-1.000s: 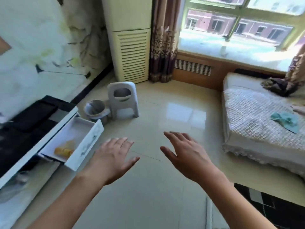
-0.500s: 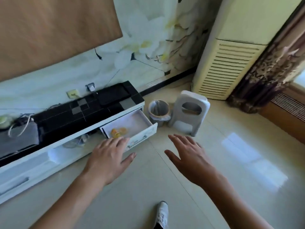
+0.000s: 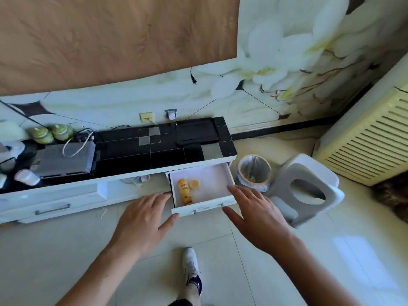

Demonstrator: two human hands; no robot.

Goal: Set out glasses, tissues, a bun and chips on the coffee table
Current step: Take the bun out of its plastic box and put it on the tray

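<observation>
Swung left and closer since half a second ago: drawer [image 3: 220, 173] now centred below, both hands nearer its front. Left hand [image 3: 145, 219] spread flat, fingers [image 3: 162, 198] wide and holding nothing, tips just beside the drawer's left front corner. Right hand [image 3: 254, 214] likewise spread, fingers wide, empty, over the drawer's right front corner.

Inside the pulled-out white drawer: chips tube [image 3: 184, 191], orange-yellow, lying on its side, long axis running front to back, cap end toward the back; printing on the label too blurred to read. Just beside it on the right, a round golden bun [image 3: 194, 184] in clear wrap.

Low TV counter [image 3: 167, 149] with black tiled top, grey squares inset, white front; grey set-top box [image 3: 66, 160] and two green jars [image 3: 50, 132] at its left. Floral wall behind, brown panel above. Cream glossy floor tiles [image 3: 66, 250]. Lined waste bin [image 3: 254, 171] and grey plastic stool [image 3: 306, 188] right of the drawer; cream slatted unit [image 3: 371, 146] at far right. White shoe [image 3: 192, 266] on the floor below.
</observation>
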